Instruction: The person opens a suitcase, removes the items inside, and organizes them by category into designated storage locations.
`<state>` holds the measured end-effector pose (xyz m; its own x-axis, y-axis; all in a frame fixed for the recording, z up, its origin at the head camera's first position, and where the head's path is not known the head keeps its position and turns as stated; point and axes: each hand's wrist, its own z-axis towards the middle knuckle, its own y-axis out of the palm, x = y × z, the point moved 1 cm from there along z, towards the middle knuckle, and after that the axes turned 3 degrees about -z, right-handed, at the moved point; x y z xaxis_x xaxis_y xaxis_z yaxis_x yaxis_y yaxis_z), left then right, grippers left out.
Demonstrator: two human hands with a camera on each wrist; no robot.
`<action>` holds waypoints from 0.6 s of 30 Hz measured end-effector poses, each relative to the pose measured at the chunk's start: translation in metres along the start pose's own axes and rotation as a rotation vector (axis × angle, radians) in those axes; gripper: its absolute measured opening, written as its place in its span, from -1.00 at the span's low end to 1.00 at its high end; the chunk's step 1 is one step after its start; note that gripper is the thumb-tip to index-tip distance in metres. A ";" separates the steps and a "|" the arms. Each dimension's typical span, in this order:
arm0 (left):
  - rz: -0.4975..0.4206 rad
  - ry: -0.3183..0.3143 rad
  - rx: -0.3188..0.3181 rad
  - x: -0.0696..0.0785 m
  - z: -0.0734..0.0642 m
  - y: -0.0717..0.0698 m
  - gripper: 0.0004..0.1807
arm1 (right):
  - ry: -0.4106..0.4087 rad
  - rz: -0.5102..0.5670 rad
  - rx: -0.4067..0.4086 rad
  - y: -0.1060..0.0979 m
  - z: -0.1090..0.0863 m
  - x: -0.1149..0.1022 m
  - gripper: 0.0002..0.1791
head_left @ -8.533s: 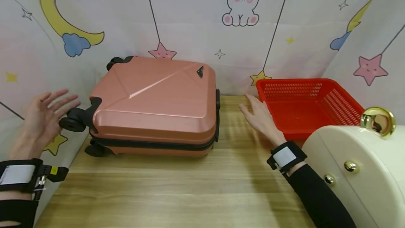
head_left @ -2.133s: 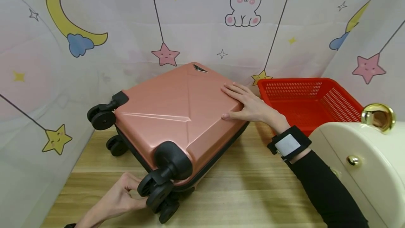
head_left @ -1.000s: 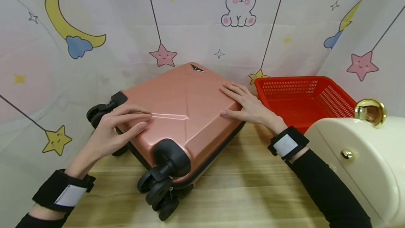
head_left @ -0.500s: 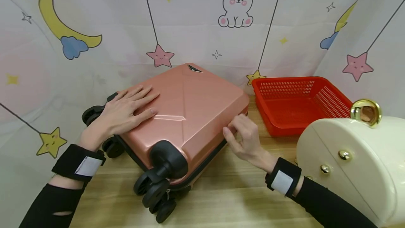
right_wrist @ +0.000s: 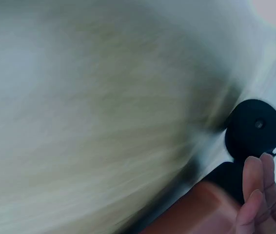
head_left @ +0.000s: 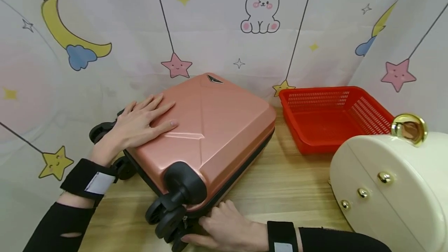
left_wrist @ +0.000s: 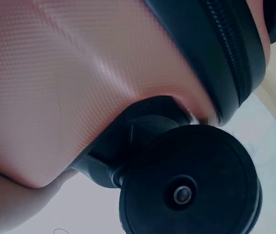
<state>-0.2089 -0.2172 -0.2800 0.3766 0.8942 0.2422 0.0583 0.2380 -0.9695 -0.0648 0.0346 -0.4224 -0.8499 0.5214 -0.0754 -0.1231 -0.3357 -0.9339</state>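
A pink hard-shell suitcase (head_left: pixel 227 116) lies flat on the wooden table, turned so that one wheeled corner points at me. My left hand (head_left: pixel 136 125) rests on its lid with fingers spread. The left wrist view shows a black wheel (left_wrist: pixel 211 165) and the zipper (left_wrist: pixel 226 44) along the side seam up close. By the near corner, my right hand (head_left: pixel 231 228) is beside the black double wheels (head_left: pixel 168 217), below the seam. Its fingers look loosely bent in the right wrist view, near a wheel (right_wrist: pixel 254 127); nothing shows held. Contact is unclear from blur.
A red plastic basket (head_left: pixel 297 139) stands behind on the right. In front of it is a cream rounded box (head_left: pixel 392 201) with gold knobs and a gold ring on top. A patterned cloth (head_left: pixel 217 34) hangs behind the table (head_left: pixel 290 189).
The suitcase has been turned from lying lengthwise to corner-forward. My left hand moved from the near corner onto the lid. My right hand left the right edge and moved to the near wheels.
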 end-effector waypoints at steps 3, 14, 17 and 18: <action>0.004 -0.005 0.008 0.000 -0.001 0.000 -0.14 | 0.029 0.003 -0.036 0.004 0.004 -0.005 -0.39; 0.021 0.011 0.021 0.002 -0.004 0.001 -0.14 | -0.095 -0.149 0.255 0.021 0.005 -0.008 -0.47; 0.015 0.009 0.021 0.001 -0.005 0.001 -0.15 | -0.130 -0.178 0.331 0.023 0.005 -0.006 -0.46; 0.014 0.009 0.022 0.000 -0.005 0.001 -0.15 | -0.141 -0.198 0.362 0.024 0.005 -0.005 -0.45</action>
<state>-0.2045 -0.2185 -0.2810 0.3853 0.8941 0.2281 0.0324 0.2340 -0.9717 -0.0663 0.0199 -0.4422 -0.8505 0.4996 0.1647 -0.4410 -0.5066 -0.7408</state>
